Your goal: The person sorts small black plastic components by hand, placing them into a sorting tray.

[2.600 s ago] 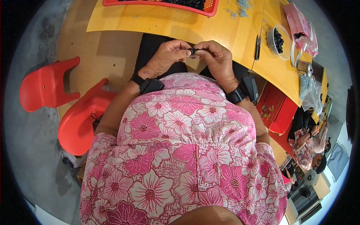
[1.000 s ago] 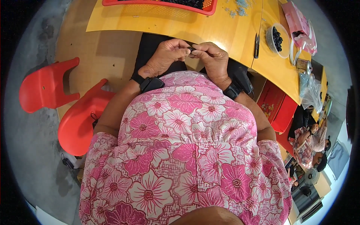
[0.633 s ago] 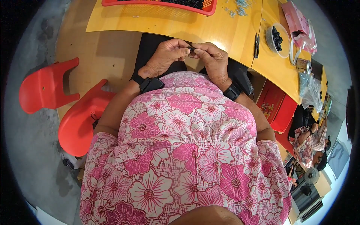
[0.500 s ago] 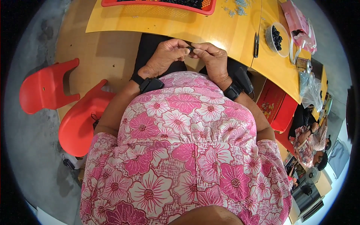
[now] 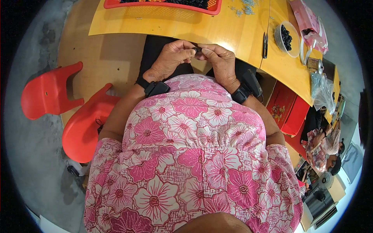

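Between my two hands, just off the front edge of the yellow table (image 5: 136, 25), is a small black part (image 5: 197, 50); its exact kind is too small to make out. My left hand (image 5: 174, 55) pinches it from the left with thumb and forefinger. From the other side my right hand (image 5: 219, 60) grips it the same way. Dark bands with box-like devices sit on both wrists. Beyond my hands a red plastic basket (image 5: 171, 8) holds many small black pieces. A round clear bowl (image 5: 278, 38) at the right also contains black pieces.
Black-handled snips (image 5: 265, 46) lie near the bowl, and small bluish-clear bits (image 5: 247, 8) are scattered behind. A pink bag (image 5: 307, 23), a tin (image 5: 314, 65) and a plastic bag (image 5: 322, 93) line the right. Red chairs (image 5: 50, 91) stand at left; other people sit far right.
Both hands stay almost in place, with the fingers shifting slightly around the small black part. The view itself has moved a little.
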Available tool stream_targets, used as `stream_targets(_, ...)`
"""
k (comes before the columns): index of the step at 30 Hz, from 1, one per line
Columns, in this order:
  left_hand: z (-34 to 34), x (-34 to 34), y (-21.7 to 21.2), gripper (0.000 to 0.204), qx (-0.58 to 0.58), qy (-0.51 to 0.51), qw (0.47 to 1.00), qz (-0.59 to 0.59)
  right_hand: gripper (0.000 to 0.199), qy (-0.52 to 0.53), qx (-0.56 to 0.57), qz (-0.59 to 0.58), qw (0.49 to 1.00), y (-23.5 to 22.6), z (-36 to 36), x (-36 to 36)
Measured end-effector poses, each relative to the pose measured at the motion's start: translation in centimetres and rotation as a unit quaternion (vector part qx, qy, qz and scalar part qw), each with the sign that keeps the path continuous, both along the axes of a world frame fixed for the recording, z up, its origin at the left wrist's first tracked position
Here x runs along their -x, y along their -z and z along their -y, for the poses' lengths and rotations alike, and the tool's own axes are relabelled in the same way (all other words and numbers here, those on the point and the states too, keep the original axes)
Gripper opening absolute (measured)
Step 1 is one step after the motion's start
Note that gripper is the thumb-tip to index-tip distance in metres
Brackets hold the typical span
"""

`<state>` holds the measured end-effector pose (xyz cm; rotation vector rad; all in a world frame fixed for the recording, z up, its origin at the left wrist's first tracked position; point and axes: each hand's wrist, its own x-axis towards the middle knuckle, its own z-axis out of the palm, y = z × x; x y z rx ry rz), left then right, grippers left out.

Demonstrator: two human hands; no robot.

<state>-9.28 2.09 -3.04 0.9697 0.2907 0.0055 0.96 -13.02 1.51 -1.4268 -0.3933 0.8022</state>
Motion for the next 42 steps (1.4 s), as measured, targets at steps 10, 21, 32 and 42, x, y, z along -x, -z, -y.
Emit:
stream_targets(10, 0.0, 0.0, -0.1, 0.014, -0.041, 0.003, 0.999, 0.026, 0.016, 0.006, -0.002, -0.141, 0.990, 0.4, 0.0, -0.5)
stream_targets(21, 0.1, -0.2, -0.9, 0.015, -0.071, 0.000, 0.997, 0.021, 0.014, -0.011, 0.021, -0.008, 1.000, 0.1, 0.2, -0.5)
stream_targets(32, 0.3, 0.0, -0.4, 0.015, -0.043, -0.018, 0.999, 0.022, 0.014, -0.013, -0.029, 0.037, 0.999, 0.5, 0.2, 0.1)
stream_targets(42, 0.1, 0.0, -0.4, 0.017, -0.048, -0.007, 0.999, 0.021, 0.014, 0.006, -0.012, 0.027, 1.000, 0.4, -0.1, 0.2)
